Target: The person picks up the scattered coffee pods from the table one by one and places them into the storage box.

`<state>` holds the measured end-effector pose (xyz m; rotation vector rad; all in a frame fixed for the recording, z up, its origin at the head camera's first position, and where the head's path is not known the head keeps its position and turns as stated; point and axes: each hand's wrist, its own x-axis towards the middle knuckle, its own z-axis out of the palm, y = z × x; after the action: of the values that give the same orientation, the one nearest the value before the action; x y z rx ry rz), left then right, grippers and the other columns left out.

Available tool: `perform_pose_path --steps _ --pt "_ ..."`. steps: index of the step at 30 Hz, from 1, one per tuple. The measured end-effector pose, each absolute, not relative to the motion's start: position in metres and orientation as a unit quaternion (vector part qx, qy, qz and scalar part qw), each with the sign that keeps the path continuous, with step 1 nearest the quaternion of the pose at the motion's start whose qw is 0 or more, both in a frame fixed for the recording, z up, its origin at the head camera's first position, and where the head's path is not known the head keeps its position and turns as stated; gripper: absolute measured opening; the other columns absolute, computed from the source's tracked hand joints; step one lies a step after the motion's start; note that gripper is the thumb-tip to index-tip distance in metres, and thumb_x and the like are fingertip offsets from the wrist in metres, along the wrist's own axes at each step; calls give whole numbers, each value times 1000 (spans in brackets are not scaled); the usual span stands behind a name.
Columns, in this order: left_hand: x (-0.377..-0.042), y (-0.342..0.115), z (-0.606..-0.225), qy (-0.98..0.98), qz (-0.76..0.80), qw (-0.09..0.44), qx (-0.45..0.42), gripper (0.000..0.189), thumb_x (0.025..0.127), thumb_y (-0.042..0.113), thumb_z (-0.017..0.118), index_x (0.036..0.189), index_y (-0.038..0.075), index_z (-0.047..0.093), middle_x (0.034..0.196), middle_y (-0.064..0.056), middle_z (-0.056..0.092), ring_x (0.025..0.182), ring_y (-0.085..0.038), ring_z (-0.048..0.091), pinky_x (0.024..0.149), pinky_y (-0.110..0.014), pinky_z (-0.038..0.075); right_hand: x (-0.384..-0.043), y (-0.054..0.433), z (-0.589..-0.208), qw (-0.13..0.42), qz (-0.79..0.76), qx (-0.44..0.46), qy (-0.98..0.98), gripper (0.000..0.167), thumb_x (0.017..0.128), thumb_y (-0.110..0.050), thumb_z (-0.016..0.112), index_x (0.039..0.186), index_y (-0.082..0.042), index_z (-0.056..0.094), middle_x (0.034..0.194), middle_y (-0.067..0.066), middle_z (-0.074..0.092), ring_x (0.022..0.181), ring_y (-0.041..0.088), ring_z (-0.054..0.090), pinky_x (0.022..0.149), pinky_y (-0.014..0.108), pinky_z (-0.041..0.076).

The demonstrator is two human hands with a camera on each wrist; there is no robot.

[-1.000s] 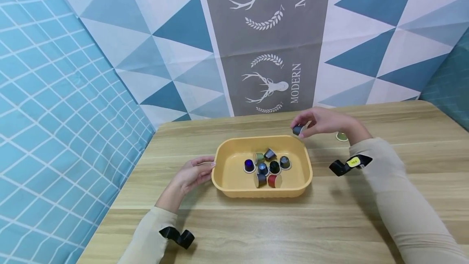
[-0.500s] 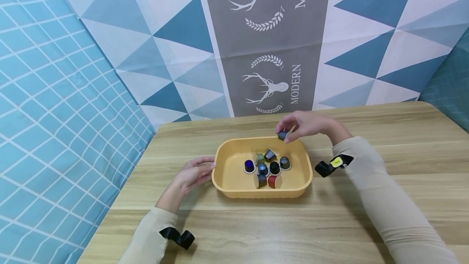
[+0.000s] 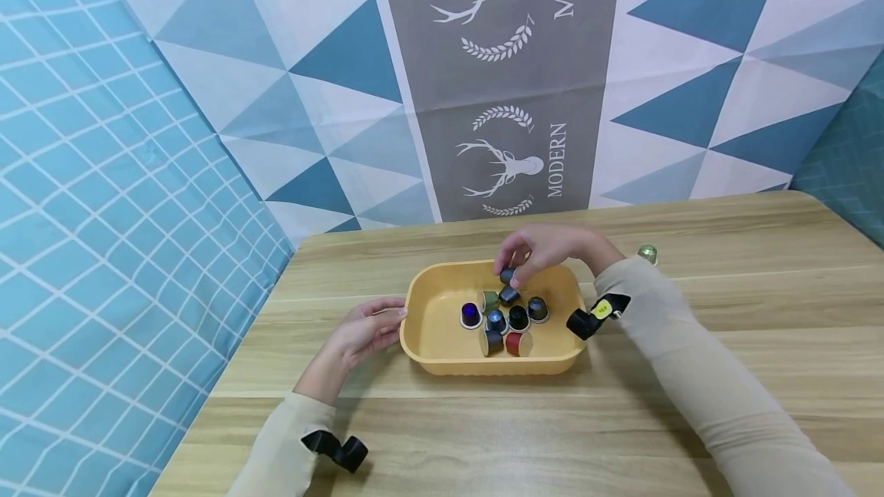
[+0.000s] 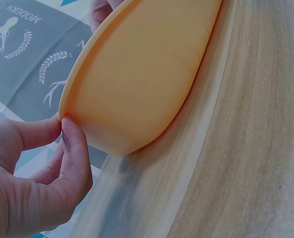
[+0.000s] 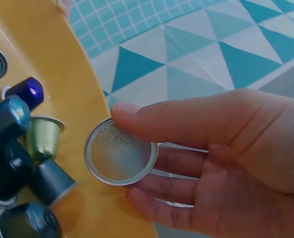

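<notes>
A yellow tray (image 3: 442, 366) stands on the table. In the left wrist view, the left hand (image 4: 42, 173) pinches its rim between thumb and finger; the head view has this hand (image 3: 362, 332) at the tray's left end. Over the back of the tray, the right hand (image 3: 545, 248) holds a dark grey coffee capsule (image 3: 507, 275). The right wrist view shows that capsule's silvery foil lid (image 5: 121, 153) facing the camera. Below it lie several capsules, among them a purple-blue one (image 3: 470, 314), a green one (image 3: 489, 299), a black one (image 3: 517, 317) and a red one (image 3: 514, 343).
Another green capsule (image 3: 648, 253) sits on the wooden table (image 3: 725, 282), right of the tray and behind the right forearm. A patterned cloth (image 3: 331, 83) hangs behind the table's back edge. Black camera mounts are strapped to both sleeves.
The right hand has carried the dark capsule leftward and down, from beyond the tray's back right corner to over its inside. The left hand keeps its place on the rim.
</notes>
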<state>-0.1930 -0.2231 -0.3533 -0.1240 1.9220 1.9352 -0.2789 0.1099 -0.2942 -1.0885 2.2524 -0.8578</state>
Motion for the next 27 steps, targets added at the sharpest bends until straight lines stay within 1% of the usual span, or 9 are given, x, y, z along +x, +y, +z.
perform_pose_path --steps 4,8,10,14,17,25,27 --pt "-193 -224 -355 687 696 205 -41 39 94 7 59 129 -4 47 90 6 69 76 -3 66 71 -16 56 -278 99 -298 265 -304 -416 815 32 81 -7 73 110 4 64 107 16 69 95 18 66 85 24 53" --pt "-193 -223 -356 684 699 206 -41 38 94 7 58 129 -4 47 90 6 70 76 -3 67 71 -16 56 -277 91 -301 268 -271 -431 818 30 81 -7 73 109 3 65 108 16 69 94 16 65 82 21 52" --pt "-193 -223 -355 684 699 206 -43 38 94 7 58 129 -4 47 89 6 70 76 -3 67 70 -16 56 -276 89 -300 269 -261 -428 823 30 81 -9 73 108 2 66 107 15 69 94 16 66 83 21 52" --pt "-194 -222 -355 685 698 204 -47 41 94 6 58 131 -4 45 89 6 69 76 -3 66 70 -16 56 -274 84 -298 275 -255 -423 825 30 80 -6 73 107 3 65 108 15 69 97 20 66 87 25 54" --pt "-194 -223 -356 684 699 204 -48 42 93 6 58 132 -5 45 89 5 69 76 -3 66 70 -16 56 -273 82 -299 271 -244 -426 828 30 78 -3 72 107 3 65 108 17 68 98 23 66 87 26 54" --pt "-194 -223 -355 683 700 203 -47 39 94 5 57 130 -3 46 90 6 69 76 -3 66 70 -16 56 -269 84 -296 254 -234 -431 833 27 81 -4 71 107 2 65 108 17 68 99 26 66 88 29 54" --pt "-194 -223 -355 684 700 202 -48 38 93 5 57 129 -2 47 89 6 69 76 -2 66 70 -16 56 -269 88 -295 247 -233 -430 836 27 82 -5 71 107 2 65 109 18 68 98 25 66 88 29 55"
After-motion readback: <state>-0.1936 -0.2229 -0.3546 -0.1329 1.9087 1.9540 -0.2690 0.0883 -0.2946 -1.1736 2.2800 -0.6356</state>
